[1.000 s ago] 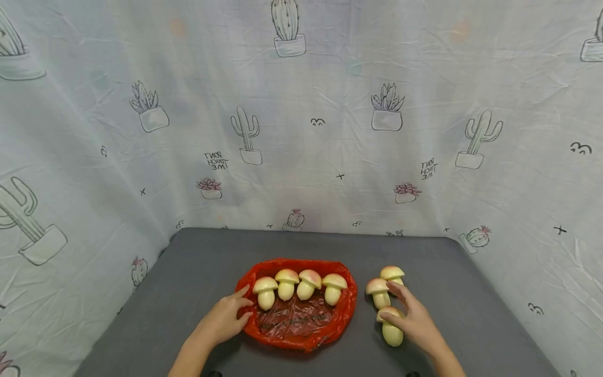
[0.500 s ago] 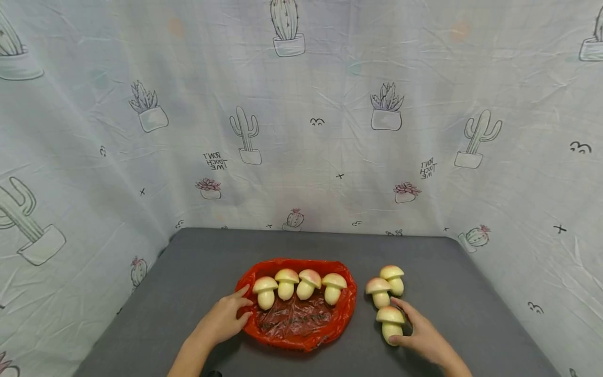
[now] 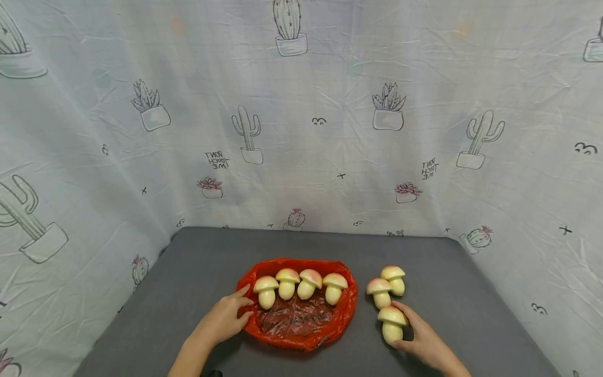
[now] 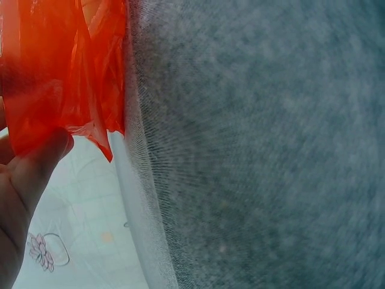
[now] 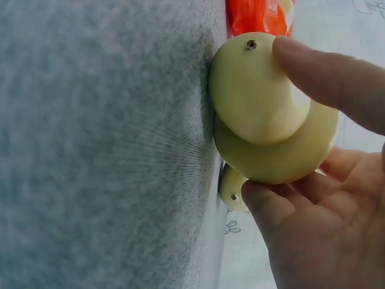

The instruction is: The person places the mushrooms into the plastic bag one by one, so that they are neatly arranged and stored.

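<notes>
My left hand (image 3: 227, 317) grips the left side of a red plastic bag (image 3: 350, 314), opened out with its rim turned down. Close up in the left wrist view, my thumb lies against the thin red bag film (image 4: 42, 90). Several toy mushrooms (image 3: 309, 284) with pale yellow stems and pink-tinged caps lie in a row along the bag's far side. To the right, my right hand (image 3: 426, 340) holds the nearest loose mushroom (image 3: 392, 327) between thumb and fingers. Its stem end (image 5: 255, 84) with a small dark spot faces the right wrist camera; thumb on the stem, fingers at the cap.
Two more mushrooms lie just beyond the held one, a middle one (image 3: 379, 293) and a far one (image 3: 394, 280). Everything rests on a dark grey table (image 3: 207, 251). A pale curtain (image 3: 301, 157) printed with cacti hangs behind and at both sides.
My right hand has drawn back from over the loose mushrooms to the right side of the nearest one, and its thumb and fingers have come around it. The left hand and bag stay put.
</notes>
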`<state>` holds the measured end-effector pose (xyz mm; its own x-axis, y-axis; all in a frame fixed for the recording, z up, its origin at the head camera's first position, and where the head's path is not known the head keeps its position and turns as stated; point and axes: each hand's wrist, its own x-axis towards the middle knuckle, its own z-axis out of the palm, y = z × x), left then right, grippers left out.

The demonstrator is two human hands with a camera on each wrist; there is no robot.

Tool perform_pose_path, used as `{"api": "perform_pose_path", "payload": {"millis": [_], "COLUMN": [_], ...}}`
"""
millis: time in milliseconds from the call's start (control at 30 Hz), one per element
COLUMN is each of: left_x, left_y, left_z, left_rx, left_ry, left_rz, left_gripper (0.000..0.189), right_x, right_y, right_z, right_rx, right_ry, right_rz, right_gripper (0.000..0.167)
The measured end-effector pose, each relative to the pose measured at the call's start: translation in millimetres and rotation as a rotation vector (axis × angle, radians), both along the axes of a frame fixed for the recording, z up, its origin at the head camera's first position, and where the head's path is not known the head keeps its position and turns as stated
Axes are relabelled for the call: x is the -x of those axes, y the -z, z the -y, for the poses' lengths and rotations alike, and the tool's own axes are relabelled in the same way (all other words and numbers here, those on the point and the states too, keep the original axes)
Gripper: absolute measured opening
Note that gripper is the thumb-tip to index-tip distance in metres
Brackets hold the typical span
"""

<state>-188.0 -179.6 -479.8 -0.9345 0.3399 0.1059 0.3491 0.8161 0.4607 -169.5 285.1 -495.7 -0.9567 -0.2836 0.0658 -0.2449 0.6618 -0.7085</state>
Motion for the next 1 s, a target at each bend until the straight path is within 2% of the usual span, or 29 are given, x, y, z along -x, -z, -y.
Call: {"api": "perform_pose_path", "payload": {"millis": [267,467,867,1000], "left_x": [1.4,0.9,0.2,0.4], "left_y": [0.5,0.7,1.7,1.6], "left_z": [0.1,-0.1,0.2,0.4], "left_rx": [0.002,0.002,0.003,0.001], "left_ry": [0.008,0.003,0.006,0.005], "left_rz": [-0.001,0.011,-0.013,-0.012], "left_gripper": [0.023,0.024,0.023,0.023], "right_x": [-0.1,-0.2,-1.9,-4.7], "right_y": [1.2,1.4,3.5,2.0], "right_z": [-0.8,1.2,-3.0,-2.7], "right_rx": [0.025,-0.008,0.073,0.097], "right_ry": [0.01,0.054,0.028,0.037], "right_rz": [0.012,0.088,0.149,0.132], "right_gripper": [0.086,0.087,0.087,0.086]}}
